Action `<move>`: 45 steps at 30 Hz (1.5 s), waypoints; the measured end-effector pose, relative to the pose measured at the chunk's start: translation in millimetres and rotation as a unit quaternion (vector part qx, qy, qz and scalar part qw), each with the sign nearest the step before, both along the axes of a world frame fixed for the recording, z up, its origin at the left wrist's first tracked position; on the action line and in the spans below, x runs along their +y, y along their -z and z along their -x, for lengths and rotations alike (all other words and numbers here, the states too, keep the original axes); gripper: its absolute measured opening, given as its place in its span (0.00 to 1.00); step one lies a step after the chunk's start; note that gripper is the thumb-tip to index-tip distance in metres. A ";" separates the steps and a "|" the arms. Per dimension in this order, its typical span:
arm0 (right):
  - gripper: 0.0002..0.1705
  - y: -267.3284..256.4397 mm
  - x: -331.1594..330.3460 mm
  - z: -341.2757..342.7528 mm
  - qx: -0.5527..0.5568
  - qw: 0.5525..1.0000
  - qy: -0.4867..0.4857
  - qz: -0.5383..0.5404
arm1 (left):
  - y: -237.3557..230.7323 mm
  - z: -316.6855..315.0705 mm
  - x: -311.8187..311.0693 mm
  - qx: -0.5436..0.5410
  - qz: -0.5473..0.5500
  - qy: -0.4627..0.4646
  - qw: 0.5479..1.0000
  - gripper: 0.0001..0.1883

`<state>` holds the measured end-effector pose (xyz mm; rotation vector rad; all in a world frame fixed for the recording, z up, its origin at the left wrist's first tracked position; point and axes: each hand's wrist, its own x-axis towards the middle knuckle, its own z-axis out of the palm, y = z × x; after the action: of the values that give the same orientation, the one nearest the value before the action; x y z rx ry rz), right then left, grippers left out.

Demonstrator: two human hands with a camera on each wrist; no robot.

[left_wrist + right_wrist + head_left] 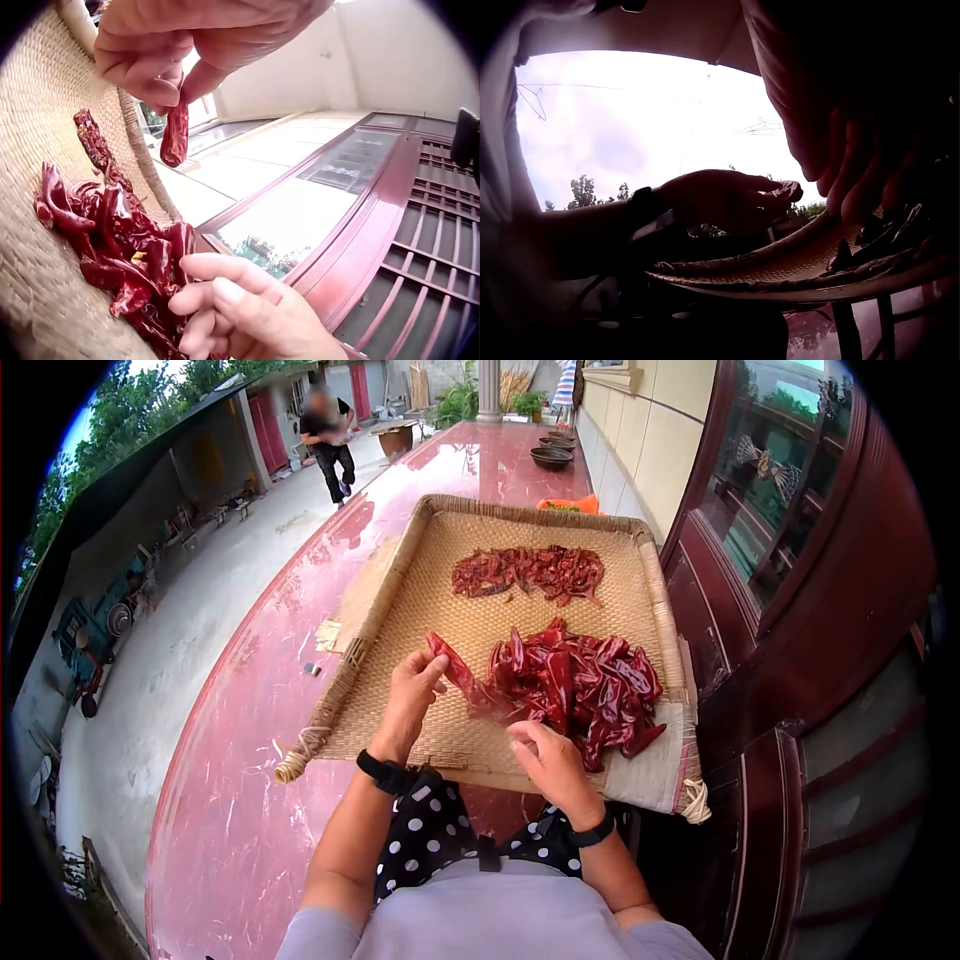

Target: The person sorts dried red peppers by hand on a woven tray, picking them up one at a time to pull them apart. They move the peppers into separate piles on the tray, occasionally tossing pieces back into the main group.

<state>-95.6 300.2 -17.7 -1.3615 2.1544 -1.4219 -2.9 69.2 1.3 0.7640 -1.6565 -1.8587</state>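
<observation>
Head view: tray (415, 590) in front of you, pepper pile (590, 685) on its near right part. Your right hand (552, 760) is nearer the pile, at its near edge, fingers loosely bent, nothing visibly held. Your left hand (408, 695), left of the pile, pinches one pepper (455, 663), long axis slanting pileward.
</observation>
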 end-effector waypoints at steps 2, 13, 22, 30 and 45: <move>0.12 7.4 2.6 -5.6 0.003 1.000 -0.029 -0.008 | -1.6 3.5 -3.0 -0.042 0.028 -0.161 0.986 0.34; 0.06 23.9 8.3 -12.2 0.004 1.000 -0.018 -0.016 | 50.8 28.1 11.8 -0.208 0.510 0.088 0.830 0.18; 0.07 36.4 10.4 -9.7 0.023 0.999 -0.020 0.018 | 67.4 26.5 -9.2 -0.220 0.483 0.135 0.836 0.12; 0.06 46.7 10.2 -10.5 0.042 0.997 -0.008 0.058 | 16.7 15.8 -33.9 -0.222 0.557 -0.029 0.799 0.19; 0.07 49.6 6.0 -10.9 0.071 0.995 0.005 0.065 | 59.8 55.9 14.6 -0.137 0.653 0.217 0.713 0.07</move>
<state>-84.8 306.2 -67.4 -1.5443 2.1915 -1.5363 -58.8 83.7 -58.5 -0.0304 -2.8421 -0.3155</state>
